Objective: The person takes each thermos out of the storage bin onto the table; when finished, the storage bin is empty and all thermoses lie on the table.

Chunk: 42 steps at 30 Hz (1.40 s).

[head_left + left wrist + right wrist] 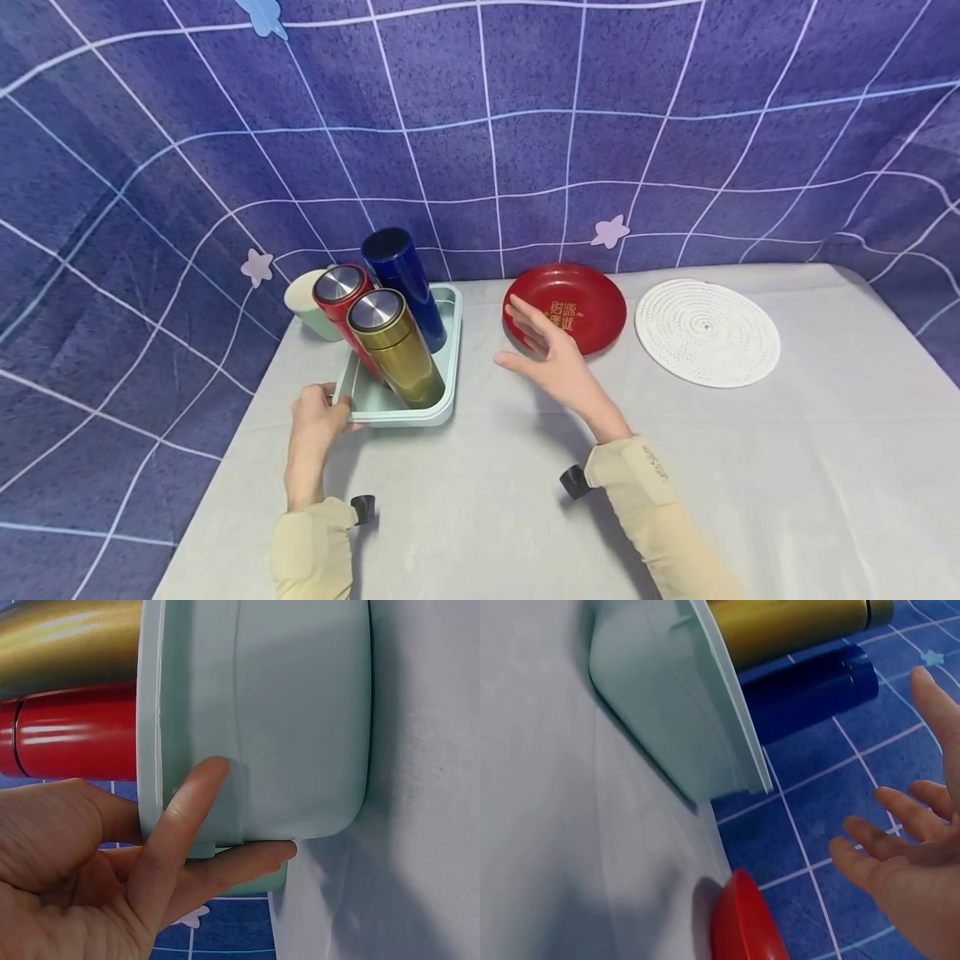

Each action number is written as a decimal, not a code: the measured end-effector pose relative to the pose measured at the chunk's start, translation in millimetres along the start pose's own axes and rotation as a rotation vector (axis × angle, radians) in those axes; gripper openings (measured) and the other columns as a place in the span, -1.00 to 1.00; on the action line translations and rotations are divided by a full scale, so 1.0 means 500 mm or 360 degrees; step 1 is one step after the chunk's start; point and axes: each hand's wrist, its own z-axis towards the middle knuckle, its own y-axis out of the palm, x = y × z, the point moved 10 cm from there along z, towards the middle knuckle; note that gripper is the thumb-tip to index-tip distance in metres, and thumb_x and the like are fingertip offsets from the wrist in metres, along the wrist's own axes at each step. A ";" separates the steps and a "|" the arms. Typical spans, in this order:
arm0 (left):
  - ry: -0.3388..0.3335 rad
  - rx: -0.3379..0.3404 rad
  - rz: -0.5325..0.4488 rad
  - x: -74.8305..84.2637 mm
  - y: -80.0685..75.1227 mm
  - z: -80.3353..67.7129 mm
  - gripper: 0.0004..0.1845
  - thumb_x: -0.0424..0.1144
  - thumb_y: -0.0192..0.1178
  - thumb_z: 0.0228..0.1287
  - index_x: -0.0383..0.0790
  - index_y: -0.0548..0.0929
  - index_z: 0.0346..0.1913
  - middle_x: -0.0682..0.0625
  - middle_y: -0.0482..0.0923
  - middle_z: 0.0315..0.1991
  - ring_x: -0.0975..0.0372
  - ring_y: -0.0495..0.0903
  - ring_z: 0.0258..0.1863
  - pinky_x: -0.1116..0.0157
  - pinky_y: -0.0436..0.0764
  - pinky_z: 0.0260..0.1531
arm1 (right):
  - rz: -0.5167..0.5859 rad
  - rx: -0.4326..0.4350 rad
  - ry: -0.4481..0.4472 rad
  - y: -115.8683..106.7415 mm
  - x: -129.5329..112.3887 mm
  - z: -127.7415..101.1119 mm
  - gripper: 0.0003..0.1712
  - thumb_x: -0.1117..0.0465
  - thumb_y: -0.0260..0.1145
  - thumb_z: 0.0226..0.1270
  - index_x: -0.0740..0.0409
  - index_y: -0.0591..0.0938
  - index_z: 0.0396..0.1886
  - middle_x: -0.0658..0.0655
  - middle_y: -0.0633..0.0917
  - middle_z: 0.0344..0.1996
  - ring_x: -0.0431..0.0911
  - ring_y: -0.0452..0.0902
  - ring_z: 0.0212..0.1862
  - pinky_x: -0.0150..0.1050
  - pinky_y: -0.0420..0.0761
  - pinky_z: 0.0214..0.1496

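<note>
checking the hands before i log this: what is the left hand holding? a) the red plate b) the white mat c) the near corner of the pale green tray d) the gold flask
c: the left hand has its grip on the near corner of the pale green tray, thumb on the tray wall in the left wrist view, while the right hand hangs open near the red plate.

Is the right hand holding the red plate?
No, the right hand hovers open with fingers spread in front of the red plate, gripping nothing.

You wear beige long sleeves (660, 517); a small black camera mount (573, 482) sits at each wrist, hands bare.
</note>
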 end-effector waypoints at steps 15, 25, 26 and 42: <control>0.0006 0.0025 -0.0006 0.001 0.000 -0.001 -0.61 -0.50 -0.09 0.28 -0.73 0.46 0.08 -0.48 0.65 -0.39 0.29 0.67 -0.66 0.41 0.65 -0.56 | -0.0098 -0.0152 -0.0072 0.098 -0.008 0.035 -0.05 0.24 0.51 0.11 0.00 0.28 0.48 0.11 0.48 0.34 -0.01 0.38 0.36 -0.07 0.34 0.41; 0.0015 0.0055 -0.0001 0.003 -0.003 -0.002 -0.62 -0.49 -0.09 0.27 -0.70 0.50 0.06 -0.46 0.65 -0.41 0.27 0.68 -0.65 0.45 0.63 -0.59 | -0.0067 -0.0239 -0.0067 0.148 -0.014 0.046 -0.03 0.22 0.50 0.13 0.01 0.23 0.51 0.10 0.43 0.38 -0.06 0.34 0.39 -0.18 0.31 0.42; 0.0016 0.0056 0.0005 0.003 -0.003 -0.002 -0.62 -0.49 -0.09 0.28 -0.70 0.50 0.06 -0.46 0.65 -0.41 0.26 0.69 -0.65 0.47 0.61 -0.59 | -0.0066 -0.0244 -0.0073 0.152 -0.015 0.047 -0.02 0.22 0.50 0.13 0.03 0.22 0.51 0.10 0.44 0.38 -0.04 0.33 0.40 -0.18 0.31 0.42; 0.0010 0.0034 0.0042 0.000 -0.003 0.002 -0.59 -0.46 -0.07 0.30 -0.69 0.47 0.13 -0.46 0.66 -0.33 0.19 0.73 -0.56 0.46 0.64 -0.49 | -0.0087 -0.0303 -0.0108 0.229 -0.017 0.077 0.07 0.24 0.56 0.04 0.03 0.20 0.52 0.07 0.39 0.40 -0.07 0.36 0.37 -0.21 0.36 0.39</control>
